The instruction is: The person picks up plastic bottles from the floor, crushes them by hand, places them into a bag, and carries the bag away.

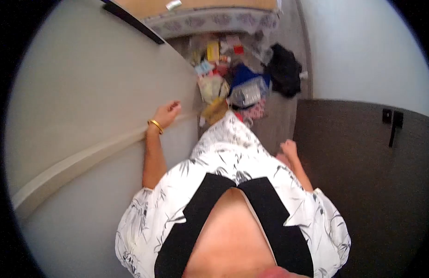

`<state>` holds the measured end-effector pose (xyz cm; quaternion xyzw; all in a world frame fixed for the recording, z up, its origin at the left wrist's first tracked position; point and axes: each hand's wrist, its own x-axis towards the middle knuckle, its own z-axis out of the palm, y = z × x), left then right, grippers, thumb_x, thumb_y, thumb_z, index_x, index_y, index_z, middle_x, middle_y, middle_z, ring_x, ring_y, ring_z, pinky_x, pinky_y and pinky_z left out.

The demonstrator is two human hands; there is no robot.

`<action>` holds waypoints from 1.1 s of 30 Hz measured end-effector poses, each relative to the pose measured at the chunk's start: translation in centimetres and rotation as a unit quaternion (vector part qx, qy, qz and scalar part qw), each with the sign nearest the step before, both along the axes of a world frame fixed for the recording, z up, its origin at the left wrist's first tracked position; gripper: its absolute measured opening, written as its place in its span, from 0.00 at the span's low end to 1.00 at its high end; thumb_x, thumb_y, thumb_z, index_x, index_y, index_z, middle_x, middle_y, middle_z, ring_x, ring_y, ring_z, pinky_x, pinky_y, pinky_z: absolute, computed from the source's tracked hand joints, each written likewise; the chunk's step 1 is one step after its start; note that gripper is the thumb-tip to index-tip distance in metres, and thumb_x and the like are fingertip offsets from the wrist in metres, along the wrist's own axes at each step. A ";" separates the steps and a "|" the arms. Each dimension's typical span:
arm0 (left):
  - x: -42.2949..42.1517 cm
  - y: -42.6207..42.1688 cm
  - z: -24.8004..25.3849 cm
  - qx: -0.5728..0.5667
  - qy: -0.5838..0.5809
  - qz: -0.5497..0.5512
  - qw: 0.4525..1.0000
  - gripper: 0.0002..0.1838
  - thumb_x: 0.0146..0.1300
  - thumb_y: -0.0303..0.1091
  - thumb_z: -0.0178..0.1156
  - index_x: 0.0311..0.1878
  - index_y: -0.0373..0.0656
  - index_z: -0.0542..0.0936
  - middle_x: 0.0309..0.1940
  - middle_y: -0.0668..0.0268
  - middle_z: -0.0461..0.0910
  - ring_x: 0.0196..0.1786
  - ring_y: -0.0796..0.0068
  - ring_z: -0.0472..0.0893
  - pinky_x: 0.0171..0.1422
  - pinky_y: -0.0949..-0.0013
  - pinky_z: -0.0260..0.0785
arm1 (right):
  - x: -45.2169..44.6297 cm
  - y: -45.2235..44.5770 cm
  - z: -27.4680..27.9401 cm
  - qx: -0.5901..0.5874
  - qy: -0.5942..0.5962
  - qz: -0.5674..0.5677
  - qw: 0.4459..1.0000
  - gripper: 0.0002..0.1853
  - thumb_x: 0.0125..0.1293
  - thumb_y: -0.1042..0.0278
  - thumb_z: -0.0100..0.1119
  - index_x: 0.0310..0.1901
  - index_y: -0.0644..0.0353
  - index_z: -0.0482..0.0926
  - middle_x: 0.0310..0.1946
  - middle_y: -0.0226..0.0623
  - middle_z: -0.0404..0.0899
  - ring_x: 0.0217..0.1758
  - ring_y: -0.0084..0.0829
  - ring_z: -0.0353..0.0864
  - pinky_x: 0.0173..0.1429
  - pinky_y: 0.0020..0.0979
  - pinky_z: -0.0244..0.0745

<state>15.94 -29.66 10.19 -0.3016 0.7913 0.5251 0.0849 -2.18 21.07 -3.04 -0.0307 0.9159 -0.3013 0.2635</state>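
The pale panel (85, 92) rises along the floor's left edge, just beside my left hand. The dark panel (349, 157) stands near my right hand, by the floor's near right. My white printed garment (228, 148) covers part of the grey floor (280, 118). Towards its far end, a black bundle (284, 69) lies near the right edge, beside blue cloth (243, 73), a clear plastic pack (250, 91) and a yellow packet (213, 51). My left hand (167, 115) is released, fingers loosely bent; my right (289, 148) is curled, whether around something I can't tell. A gold bracelet (155, 125) circles my left wrist.
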 end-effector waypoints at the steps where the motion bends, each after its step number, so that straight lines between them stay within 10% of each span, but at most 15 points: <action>1: 0.0 -0.3 0.6 -0.022 0.005 -0.009 1.000 0.20 0.57 0.39 0.53 0.49 0.37 0.71 0.37 0.61 0.77 0.38 0.75 0.76 0.41 0.73 0.68 | -0.3 -1.0 1.0 0.028 -0.009 -0.004 1.000 0.09 0.43 0.69 0.54 0.16 0.64 0.69 0.12 0.39 0.66 0.16 0.27 0.64 0.21 0.33 0.62; 18: -1.9 -1.3 -2.5 -0.086 -0.043 0.013 0.995 0.18 0.56 0.38 0.53 0.46 0.35 0.73 0.31 0.60 0.78 0.33 0.74 0.77 0.40 0.74 0.68 | -3.9 1.2 1.7 0.082 -0.092 -0.166 0.978 0.12 0.46 0.70 0.56 0.14 0.59 0.64 0.09 0.31 0.60 0.08 0.24 0.58 0.10 0.29 0.52; 33: -7.1 -1.4 0.3 -0.094 0.055 0.027 0.994 0.17 0.57 0.38 0.53 0.46 0.37 0.73 0.33 0.59 0.78 0.34 0.72 0.77 0.40 0.72 0.69 | 1.7 4.3 1.3 0.052 -0.066 0.030 0.996 0.09 0.47 0.67 0.53 0.19 0.64 0.69 0.14 0.32 0.65 0.17 0.24 0.65 0.18 0.30 0.59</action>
